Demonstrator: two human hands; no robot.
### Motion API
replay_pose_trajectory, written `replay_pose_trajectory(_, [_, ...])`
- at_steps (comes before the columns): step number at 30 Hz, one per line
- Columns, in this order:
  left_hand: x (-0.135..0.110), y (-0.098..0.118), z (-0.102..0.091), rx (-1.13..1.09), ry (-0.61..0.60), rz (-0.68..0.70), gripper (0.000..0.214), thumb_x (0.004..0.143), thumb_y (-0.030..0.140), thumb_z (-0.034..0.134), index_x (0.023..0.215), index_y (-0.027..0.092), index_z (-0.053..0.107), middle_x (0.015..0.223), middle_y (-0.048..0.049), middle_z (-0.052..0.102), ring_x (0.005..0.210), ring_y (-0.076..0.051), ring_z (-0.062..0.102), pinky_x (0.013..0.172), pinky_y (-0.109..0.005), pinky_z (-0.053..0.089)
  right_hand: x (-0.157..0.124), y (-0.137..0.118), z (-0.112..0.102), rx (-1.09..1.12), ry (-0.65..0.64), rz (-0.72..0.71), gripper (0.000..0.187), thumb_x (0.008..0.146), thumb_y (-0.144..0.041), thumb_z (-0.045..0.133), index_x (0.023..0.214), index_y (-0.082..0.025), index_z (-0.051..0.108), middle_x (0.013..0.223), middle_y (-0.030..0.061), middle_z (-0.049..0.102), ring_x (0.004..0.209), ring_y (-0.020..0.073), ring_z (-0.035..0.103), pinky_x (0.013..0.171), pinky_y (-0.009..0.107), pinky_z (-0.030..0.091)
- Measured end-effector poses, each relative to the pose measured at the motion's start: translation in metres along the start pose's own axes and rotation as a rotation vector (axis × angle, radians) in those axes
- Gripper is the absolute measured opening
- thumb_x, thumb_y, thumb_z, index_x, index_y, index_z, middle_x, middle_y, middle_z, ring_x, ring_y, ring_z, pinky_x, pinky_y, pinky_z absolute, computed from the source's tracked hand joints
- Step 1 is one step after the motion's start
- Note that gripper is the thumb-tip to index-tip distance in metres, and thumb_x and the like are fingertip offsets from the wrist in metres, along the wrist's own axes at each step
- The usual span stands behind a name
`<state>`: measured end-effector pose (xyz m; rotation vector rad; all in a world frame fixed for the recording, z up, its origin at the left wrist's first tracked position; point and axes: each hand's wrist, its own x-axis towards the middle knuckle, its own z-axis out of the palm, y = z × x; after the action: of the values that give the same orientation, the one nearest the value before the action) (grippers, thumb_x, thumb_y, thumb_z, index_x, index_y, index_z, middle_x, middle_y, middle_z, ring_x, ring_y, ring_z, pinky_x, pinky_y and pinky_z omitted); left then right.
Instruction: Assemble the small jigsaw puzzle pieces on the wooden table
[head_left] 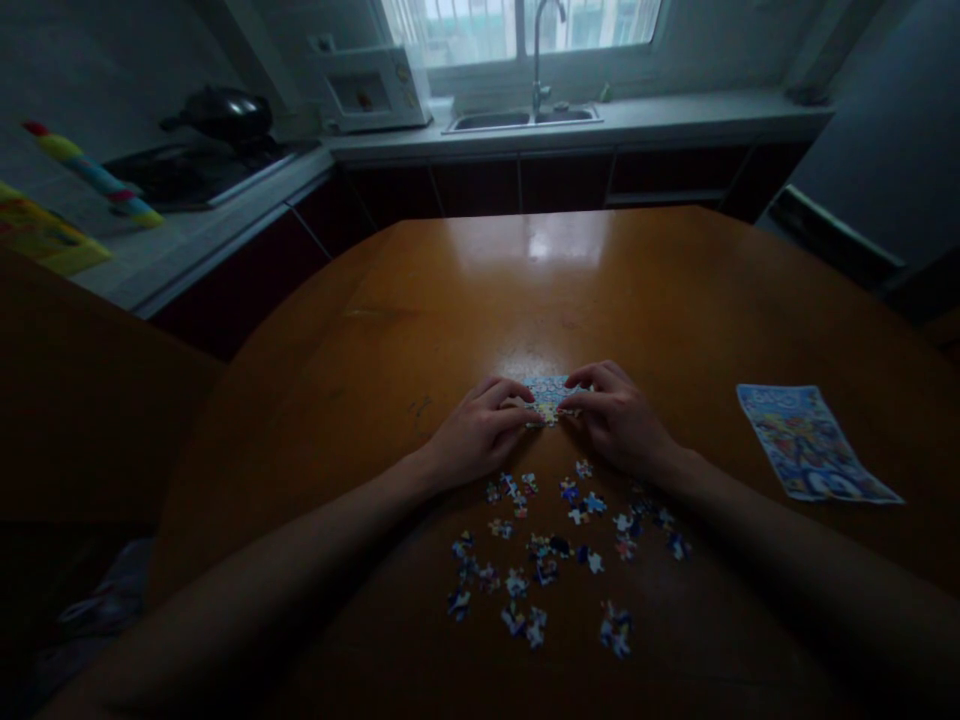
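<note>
A partly joined jigsaw puzzle (547,390), pale blue on its far side and yellowish near me, lies on the wooden table (420,320). My left hand (480,430) is curled at its left side, thumb and fingers on the edge. From the right, my right hand (619,418) pinches the opposite edge in the same way. The fingertips cover both ends of the joined section. Nearer to me, between my forearms, several loose puzzle pieces (517,582) are scattered, some in small clumps.
A colourful picture sheet (821,445) lies on the table to the right. Beyond the table's far edge run a counter with a sink (491,121) and a microwave (367,90). At the left stand a black pan (229,112) on the stove and a yellow-and-blue bottle (94,175).
</note>
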<state>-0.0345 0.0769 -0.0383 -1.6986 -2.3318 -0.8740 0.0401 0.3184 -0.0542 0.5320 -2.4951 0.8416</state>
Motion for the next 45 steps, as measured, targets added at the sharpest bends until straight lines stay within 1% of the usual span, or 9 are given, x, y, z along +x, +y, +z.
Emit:
replay_pose_trajectory(3, [0.0, -0.001, 0.0, 0.008, -0.001, 0.007, 0.032, 0.094, 0.009, 0.054, 0.114, 0.025, 0.073, 0.116, -0.0085, 0.065, 0.111, -0.022, 0.056, 0.096, -0.043, 0.052, 0.0, -0.001, 0.0, 0.0, -0.015, -0.019, 0.022, 0.089, -0.01, 0.062, 0.087, -0.024, 0.079, 0.109, 0.0104, 0.067, 0.102, 0.026, 0.057, 0.085, 0.044, 0.052])
replay_pose_trajectory(9, [-0.001, -0.005, 0.003, 0.013, -0.009, 0.006, 0.033, 0.095, 0.009, 0.056, 0.115, 0.027, 0.074, 0.118, -0.0085, 0.065, 0.112, -0.023, 0.055, 0.096, -0.044, 0.052, 0.001, -0.005, 0.0, -0.015, -0.125, -0.057, 0.023, 0.091, -0.011, 0.062, 0.091, -0.025, 0.08, 0.112, 0.0098, 0.068, 0.108, 0.0272, 0.054, 0.089, 0.045, 0.052])
replay_pose_trajectory(12, [-0.002, -0.006, 0.004, 0.011, -0.015, -0.009, 0.035, 0.093, 0.007, 0.055, 0.114, 0.027, 0.075, 0.118, -0.0085, 0.065, 0.113, -0.024, 0.055, 0.096, -0.045, 0.052, 0.003, -0.006, 0.0, -0.023, -0.148, -0.048, 0.023, 0.09, -0.012, 0.063, 0.09, -0.028, 0.08, 0.112, 0.0081, 0.068, 0.109, 0.0278, 0.054, 0.092, 0.047, 0.05])
replay_pose_trajectory(15, [-0.002, -0.006, 0.004, 0.002, -0.02, -0.005, 0.038, 0.091, 0.005, 0.055, 0.116, 0.028, 0.074, 0.12, -0.0082, 0.065, 0.114, -0.024, 0.054, 0.097, -0.045, 0.052, 0.003, -0.005, 0.0, 0.022, -0.106, -0.029, 0.022, 0.089, -0.012, 0.064, 0.087, -0.028, 0.079, 0.111, 0.0072, 0.068, 0.108, 0.0271, 0.054, 0.091, 0.047, 0.05])
replay_pose_trajectory(19, [-0.001, -0.003, 0.002, -0.009, -0.014, 0.0, 0.036, 0.093, 0.006, 0.052, 0.117, 0.025, 0.071, 0.119, -0.0086, 0.065, 0.113, -0.022, 0.055, 0.097, -0.043, 0.052, 0.003, 0.001, -0.001, 0.045, 0.057, 0.014, 0.022, 0.088, -0.008, 0.061, 0.086, -0.023, 0.078, 0.106, 0.0099, 0.068, 0.104, 0.0266, 0.056, 0.089, 0.046, 0.05])
replay_pose_trajectory(21, [-0.001, -0.002, 0.001, -0.014, -0.007, -0.005, 0.035, 0.094, 0.006, 0.051, 0.116, 0.024, 0.071, 0.118, -0.0088, 0.065, 0.111, -0.022, 0.056, 0.097, -0.042, 0.052, 0.003, 0.005, -0.002, 0.024, 0.087, 0.03, 0.023, 0.087, -0.006, 0.061, 0.085, -0.023, 0.078, 0.105, 0.0098, 0.068, 0.104, 0.027, 0.055, 0.09, 0.047, 0.049])
replay_pose_trajectory(34, [-0.001, -0.005, 0.002, 0.014, -0.032, 0.014, 0.035, 0.096, 0.009, 0.054, 0.117, 0.028, 0.074, 0.121, -0.0084, 0.064, 0.115, -0.023, 0.054, 0.099, -0.045, 0.051, 0.004, 0.004, -0.002, -0.06, -0.142, -0.071, 0.02, 0.09, -0.016, 0.065, 0.09, -0.029, 0.081, 0.122, 0.0069, 0.067, 0.115, 0.03, 0.051, 0.097, 0.052, 0.043])
replay_pose_trajectory(41, [-0.002, -0.007, 0.004, 0.01, -0.02, 0.017, 0.036, 0.095, 0.008, 0.054, 0.117, 0.028, 0.074, 0.121, -0.0082, 0.064, 0.114, -0.023, 0.053, 0.098, -0.045, 0.051, 0.004, 0.002, -0.001, -0.064, -0.129, -0.073, 0.022, 0.091, -0.014, 0.064, 0.09, -0.029, 0.08, 0.12, 0.006, 0.069, 0.115, 0.0292, 0.053, 0.097, 0.051, 0.044])
replay_pose_trajectory(45, [0.0, -0.006, 0.003, 0.002, -0.012, 0.039, 0.034, 0.096, 0.009, 0.054, 0.115, 0.028, 0.074, 0.117, -0.0084, 0.065, 0.112, -0.023, 0.054, 0.096, -0.043, 0.052, 0.005, 0.005, -0.001, -0.028, -0.012, -0.051, 0.022, 0.089, -0.011, 0.062, 0.092, -0.025, 0.079, 0.113, 0.0091, 0.069, 0.108, 0.0278, 0.055, 0.093, 0.048, 0.048])
